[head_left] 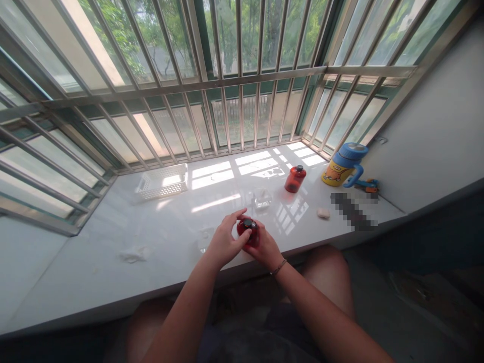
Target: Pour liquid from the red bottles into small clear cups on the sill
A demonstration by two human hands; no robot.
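Note:
Close to the sill's front edge, a small translucent red bottle (254, 238) with a black cap stands between both my hands. My right hand (267, 248), a thin bracelet at its wrist, wraps around the bottle's right side. From the left, my left hand (224, 239) curves round it, thumb at the upper part by the cap and fingers reaching along the far side. Parts of the bottle are covered by my fingers. Just beyond my hands sits a clear, glass-like container (262, 198). Another clear item (204, 238) lies left of my left hand, partly hidden.
A second red bottle (295, 179) stands farther back right, near a blue-and-yellow handled flask (343, 165) and an orange-and-blue object (367, 186). A beige block (323, 214) lies nearer. On the left are a white perforated basket (162, 190) and crumpled tissue (134, 254). Metal bars (242, 113) line the window.

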